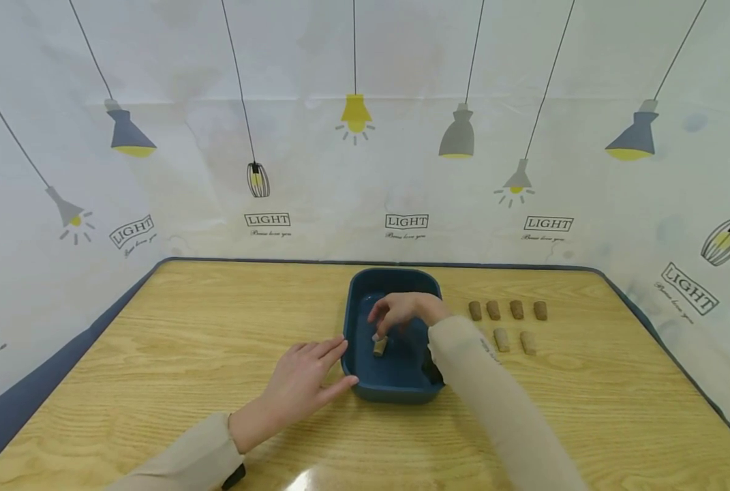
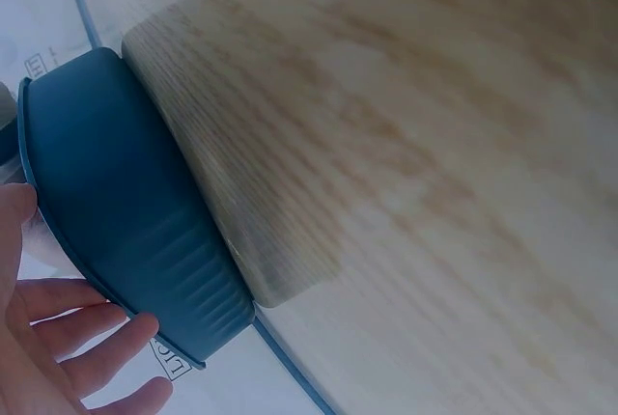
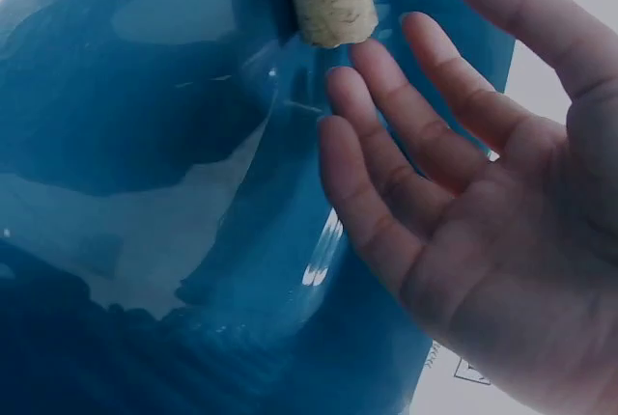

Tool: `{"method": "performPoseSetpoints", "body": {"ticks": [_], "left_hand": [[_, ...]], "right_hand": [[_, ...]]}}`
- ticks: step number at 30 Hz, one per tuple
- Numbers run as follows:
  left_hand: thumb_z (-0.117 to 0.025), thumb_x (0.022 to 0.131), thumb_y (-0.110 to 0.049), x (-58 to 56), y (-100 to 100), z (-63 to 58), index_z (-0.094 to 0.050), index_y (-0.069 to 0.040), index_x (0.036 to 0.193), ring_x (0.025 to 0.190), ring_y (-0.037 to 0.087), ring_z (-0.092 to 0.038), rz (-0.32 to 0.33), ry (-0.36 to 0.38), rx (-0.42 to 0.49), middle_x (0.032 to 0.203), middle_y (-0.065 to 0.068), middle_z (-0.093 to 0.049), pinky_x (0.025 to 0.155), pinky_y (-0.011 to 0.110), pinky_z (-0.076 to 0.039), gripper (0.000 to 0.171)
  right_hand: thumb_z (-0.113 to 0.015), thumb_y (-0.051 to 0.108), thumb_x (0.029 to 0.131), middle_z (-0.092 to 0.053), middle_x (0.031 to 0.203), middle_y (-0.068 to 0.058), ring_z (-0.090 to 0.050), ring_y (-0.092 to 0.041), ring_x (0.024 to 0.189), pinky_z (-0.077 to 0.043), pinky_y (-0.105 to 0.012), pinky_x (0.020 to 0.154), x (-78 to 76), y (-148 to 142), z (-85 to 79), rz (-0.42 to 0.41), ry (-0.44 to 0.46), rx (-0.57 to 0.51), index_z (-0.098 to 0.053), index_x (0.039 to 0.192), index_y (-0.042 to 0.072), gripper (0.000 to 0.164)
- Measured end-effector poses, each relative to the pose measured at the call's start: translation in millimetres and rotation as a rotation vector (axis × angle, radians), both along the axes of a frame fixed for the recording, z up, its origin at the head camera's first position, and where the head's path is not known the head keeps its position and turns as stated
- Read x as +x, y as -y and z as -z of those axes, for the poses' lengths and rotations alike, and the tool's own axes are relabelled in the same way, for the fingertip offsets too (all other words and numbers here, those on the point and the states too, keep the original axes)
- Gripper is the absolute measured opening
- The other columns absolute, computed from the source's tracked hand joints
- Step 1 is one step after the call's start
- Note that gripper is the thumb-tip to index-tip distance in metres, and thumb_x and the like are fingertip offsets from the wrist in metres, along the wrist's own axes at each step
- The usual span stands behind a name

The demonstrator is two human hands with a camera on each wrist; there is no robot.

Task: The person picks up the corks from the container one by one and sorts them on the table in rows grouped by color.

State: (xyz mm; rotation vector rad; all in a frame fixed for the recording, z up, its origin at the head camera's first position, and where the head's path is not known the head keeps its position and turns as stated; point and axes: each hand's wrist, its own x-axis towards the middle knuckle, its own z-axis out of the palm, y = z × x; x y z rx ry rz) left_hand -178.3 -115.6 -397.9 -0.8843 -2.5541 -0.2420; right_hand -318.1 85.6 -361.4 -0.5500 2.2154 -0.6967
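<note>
A deep blue rectangular basin (image 1: 395, 394) sits on the wooden table, with glossy reflections inside it. In the basin a pale cork (image 1: 379, 348) stands near the left wall, slightly tilted. My right hand (image 1: 401, 311) reaches into the basin just above this cork. The right wrist view shows the fingers (image 3: 439, 150) spread and gently bent, one fingertip right by the end of the cork (image 3: 333, 0), with no grip round it. My left hand (image 1: 300, 382) rests at the basin's left side, fingers and thumb extended and touching the rim (image 2: 72, 259).
Right of the basin a back row of several darker corks (image 1: 516, 310) stands on the table (image 1: 230, 320). Before it are two lighter corks (image 1: 514, 341), partly beside my right sleeve (image 1: 493, 382). A white lamp-print backdrop (image 1: 315, 177) closes off the back and sides.
</note>
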Motion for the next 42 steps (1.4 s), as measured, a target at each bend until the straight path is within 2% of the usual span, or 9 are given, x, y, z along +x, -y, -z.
{"method": "performPoseSetpoints", "body": {"ticks": [11, 19, 28, 34, 42], "left_hand": [[-0.049, 0.083, -0.053, 0.1, 0, -0.1, -0.059, -0.005, 0.116, 0.096, 0.021, -0.056, -0.002, 0.015, -0.001, 0.118, 0.006, -0.055, 0.08, 0.04, -0.044, 0.059], [-0.049, 0.084, -0.053, 0.3, 0, -1.2, -0.059, -0.005, 0.117, 0.096, 0.021, -0.056, -0.008, 0.025, -0.008, 0.118, 0.006, -0.055, 0.081, 0.04, -0.043, 0.059], [-0.051, 0.083, -0.051, 1.0, 0, -1.5, -0.059, -0.006, 0.117, 0.095, 0.02, -0.056, -0.001, 0.014, 0.001, 0.118, 0.006, -0.055, 0.08, 0.039, -0.044, 0.057], [-0.052, 0.082, -0.051, 1.0, 0, -1.0, -0.059, -0.006, 0.117, 0.095, 0.021, -0.056, -0.004, 0.012, -0.001, 0.118, 0.006, -0.055, 0.079, 0.04, -0.044, 0.057], [-0.052, 0.082, -0.051, 0.7, 0, -0.6, -0.059, -0.005, 0.116, 0.096, 0.021, -0.056, -0.009, 0.007, -0.004, 0.118, 0.006, -0.055, 0.08, 0.039, -0.044, 0.057]], "right_hand": [[-0.068, 0.013, 0.075, -0.049, 0.104, -0.004, -0.047, -0.018, 0.094, -0.044, -0.034, 0.08, -0.8, -1, 9.7, -0.011, 0.069, 0.04, -0.051, 0.113, 0.009, 0.042], [-0.074, 0.022, 0.071, -0.046, 0.105, -0.003, -0.046, -0.017, 0.095, -0.043, -0.032, 0.081, 2.3, 3, 13.2, -0.017, 0.026, 0.102, -0.049, 0.114, 0.012, 0.05], [-0.074, 0.017, 0.071, -0.048, 0.099, -0.004, -0.047, -0.017, 0.089, -0.044, -0.031, 0.078, 2.3, 8, 17.4, -0.003, 0.002, 0.13, -0.048, 0.112, 0.012, 0.049], [-0.072, 0.012, 0.072, -0.052, 0.094, -0.004, -0.05, -0.016, 0.084, -0.046, -0.031, 0.075, 1.6, 6, 15.3, 0.0, -0.02, 0.095, -0.051, 0.109, 0.008, 0.042], [-0.066, 0.005, 0.075, -0.051, 0.096, -0.005, -0.048, -0.018, 0.084, -0.045, -0.031, 0.073, -2.0, 2, 4.4, -0.026, -0.039, -0.016, -0.053, 0.106, 0.007, 0.034]]}}
